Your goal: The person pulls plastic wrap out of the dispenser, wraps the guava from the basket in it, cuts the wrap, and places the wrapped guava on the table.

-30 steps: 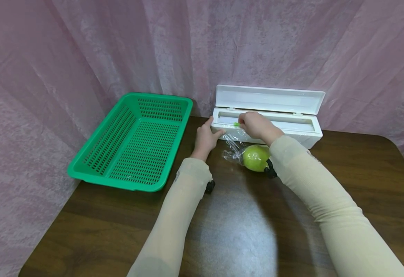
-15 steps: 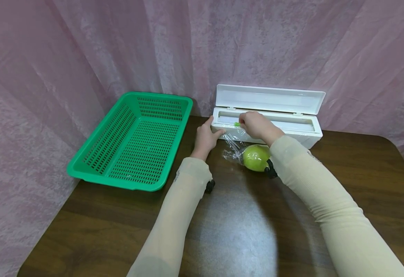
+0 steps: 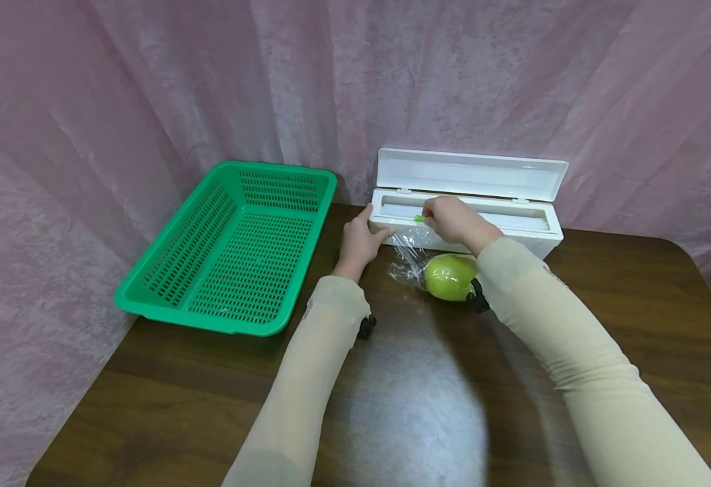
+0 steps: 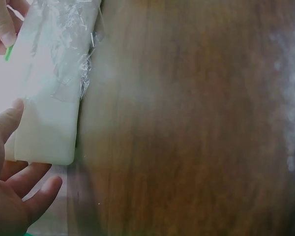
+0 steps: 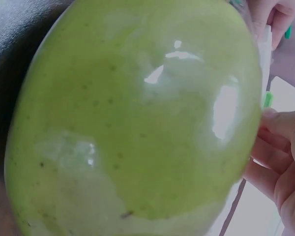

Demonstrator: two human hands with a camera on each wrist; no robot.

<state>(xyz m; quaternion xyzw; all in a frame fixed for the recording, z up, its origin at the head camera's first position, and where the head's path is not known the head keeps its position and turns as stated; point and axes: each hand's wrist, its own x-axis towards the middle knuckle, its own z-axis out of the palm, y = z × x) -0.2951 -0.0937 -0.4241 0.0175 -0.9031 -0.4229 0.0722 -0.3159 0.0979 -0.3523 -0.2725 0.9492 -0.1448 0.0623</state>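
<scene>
A long white cling film dispenser [image 3: 546,233] stands at the table's back with its lid up. My left hand [image 3: 358,245] grips its left end, thumb on the near side and fingers around the end in the left wrist view. Between the thumb and fingertips of my right hand [image 3: 452,220] is a small green slide cutter [image 5: 268,100] on the box's front edge. Clear cling film [image 3: 408,260] runs from that edge down to a yellow-green, oval fruit [image 3: 449,277]. Film covers the fruit, which lies in front of the box, below my right wrist.
To the left stands a green plastic basket [image 3: 294,297] with slotted sides. A pink curtain [image 3: 306,81] hangs right behind the brown wooden table [image 3: 404,406]. The raised lid [image 3: 471,172] is close to the curtain.
My right hand has slid the green cutter very slightly to the right along the box. The left hand keeps its grip, and the fruit lies in the same place.
</scene>
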